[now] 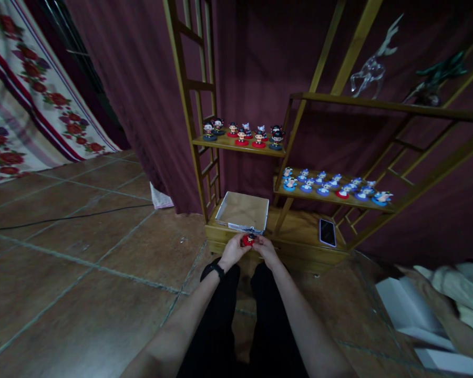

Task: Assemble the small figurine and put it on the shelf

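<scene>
Between my two hands is a small figurine [249, 239] with a dark top and a red base, held just in front of a shallow white box [242, 209]. My left hand [235, 249], with a dark band on the wrist, is closed on its left side. From the right, the fingers of my right hand [265, 247] grip it too. The box lies on the low wooden cabinet top. Above it, a wooden shelf [236, 146] bears several similar figurines [242, 136] on red and dark bases.
On the lower right shelf stand several blue and purple figurines [324, 188]. A phone [327, 232] lies on the cabinet. A clear deer ornament [372, 68] and a dark green ornament [433, 81] stand higher up. White boxes [412, 310] sit on the floor at right; a cable [71, 216] crosses at left.
</scene>
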`<action>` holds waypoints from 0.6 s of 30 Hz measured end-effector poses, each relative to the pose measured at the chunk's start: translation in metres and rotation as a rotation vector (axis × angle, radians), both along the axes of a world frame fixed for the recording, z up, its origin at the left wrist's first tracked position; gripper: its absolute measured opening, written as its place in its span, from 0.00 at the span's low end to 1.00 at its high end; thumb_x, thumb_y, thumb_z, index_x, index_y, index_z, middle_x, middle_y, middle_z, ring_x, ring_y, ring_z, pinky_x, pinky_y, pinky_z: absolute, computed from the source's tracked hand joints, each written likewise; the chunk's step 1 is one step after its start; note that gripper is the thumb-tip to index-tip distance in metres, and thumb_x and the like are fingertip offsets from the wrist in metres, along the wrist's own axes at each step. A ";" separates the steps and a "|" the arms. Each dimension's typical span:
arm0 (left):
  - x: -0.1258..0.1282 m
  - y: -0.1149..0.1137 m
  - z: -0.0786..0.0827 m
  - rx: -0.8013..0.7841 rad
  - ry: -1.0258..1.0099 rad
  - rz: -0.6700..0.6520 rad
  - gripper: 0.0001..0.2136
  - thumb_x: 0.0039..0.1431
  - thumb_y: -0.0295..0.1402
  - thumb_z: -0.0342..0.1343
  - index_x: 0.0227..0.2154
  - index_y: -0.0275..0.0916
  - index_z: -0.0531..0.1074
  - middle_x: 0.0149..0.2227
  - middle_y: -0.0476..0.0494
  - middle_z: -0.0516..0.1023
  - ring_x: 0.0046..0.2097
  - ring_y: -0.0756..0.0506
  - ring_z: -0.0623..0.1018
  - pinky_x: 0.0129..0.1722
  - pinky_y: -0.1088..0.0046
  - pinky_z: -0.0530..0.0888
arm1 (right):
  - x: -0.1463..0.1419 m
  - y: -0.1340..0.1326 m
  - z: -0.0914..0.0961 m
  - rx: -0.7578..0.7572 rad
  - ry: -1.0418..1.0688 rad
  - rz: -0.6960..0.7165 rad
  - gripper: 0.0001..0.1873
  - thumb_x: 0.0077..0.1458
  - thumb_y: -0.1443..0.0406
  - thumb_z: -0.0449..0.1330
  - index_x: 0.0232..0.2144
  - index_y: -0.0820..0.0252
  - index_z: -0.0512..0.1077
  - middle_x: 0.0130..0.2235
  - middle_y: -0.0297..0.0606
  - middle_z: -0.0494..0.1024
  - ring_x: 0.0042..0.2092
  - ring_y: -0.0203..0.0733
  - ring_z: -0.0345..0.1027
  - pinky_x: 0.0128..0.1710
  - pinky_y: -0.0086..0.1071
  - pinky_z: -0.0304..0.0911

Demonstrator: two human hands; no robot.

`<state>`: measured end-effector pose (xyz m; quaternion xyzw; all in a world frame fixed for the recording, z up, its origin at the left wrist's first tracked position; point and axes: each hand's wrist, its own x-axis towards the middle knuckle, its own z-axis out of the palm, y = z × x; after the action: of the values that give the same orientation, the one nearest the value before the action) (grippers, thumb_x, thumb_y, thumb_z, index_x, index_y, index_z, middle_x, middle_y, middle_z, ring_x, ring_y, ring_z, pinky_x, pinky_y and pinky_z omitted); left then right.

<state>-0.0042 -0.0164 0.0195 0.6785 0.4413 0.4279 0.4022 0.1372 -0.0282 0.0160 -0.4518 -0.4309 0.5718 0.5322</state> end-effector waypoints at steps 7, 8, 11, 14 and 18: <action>0.000 -0.012 0.010 0.058 0.197 0.011 0.22 0.47 0.31 0.56 0.48 0.43 0.65 0.44 0.43 0.69 0.44 0.43 0.70 0.46 0.71 0.64 | 0.002 0.002 -0.005 0.005 -0.008 -0.007 0.20 0.32 0.64 0.64 0.34 0.57 0.72 0.33 0.34 0.76 0.35 0.41 0.68 0.39 0.35 0.62; 0.000 -0.014 0.010 0.073 0.227 0.014 0.22 0.48 0.32 0.55 0.49 0.43 0.64 0.45 0.43 0.68 0.45 0.43 0.70 0.46 0.71 0.64 | 0.003 0.003 -0.007 0.001 -0.007 -0.012 0.20 0.32 0.63 0.64 0.34 0.57 0.72 0.33 0.34 0.76 0.36 0.41 0.68 0.39 0.36 0.62; 0.001 -0.018 0.010 0.146 0.306 0.010 0.23 0.50 0.32 0.53 0.52 0.42 0.61 0.47 0.40 0.66 0.48 0.42 0.68 0.48 0.71 0.63 | 0.005 0.004 -0.012 0.001 -0.015 -0.037 0.20 0.32 0.63 0.63 0.35 0.56 0.72 0.35 0.34 0.76 0.37 0.41 0.68 0.41 0.37 0.62; 0.002 -0.020 0.009 0.213 0.375 -0.013 0.23 0.53 0.32 0.50 0.53 0.40 0.59 0.47 0.38 0.66 0.49 0.41 0.67 0.49 0.69 0.61 | 0.008 0.005 -0.017 0.012 -0.005 -0.034 0.20 0.33 0.65 0.62 0.35 0.56 0.72 0.39 0.34 0.76 0.40 0.41 0.68 0.43 0.38 0.62; 0.003 -0.024 0.011 0.236 0.404 -0.022 0.22 0.55 0.34 0.47 0.54 0.38 0.58 0.47 0.36 0.65 0.49 0.40 0.65 0.50 0.67 0.60 | 0.012 0.006 -0.021 0.009 0.010 -0.015 0.21 0.33 0.68 0.61 0.36 0.56 0.72 0.40 0.35 0.75 0.43 0.43 0.67 0.46 0.40 0.60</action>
<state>-0.0014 -0.0404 0.0309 0.7973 0.4524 0.3278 0.2283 0.1491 -0.0219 -0.0046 -0.4499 -0.4274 0.5681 0.5405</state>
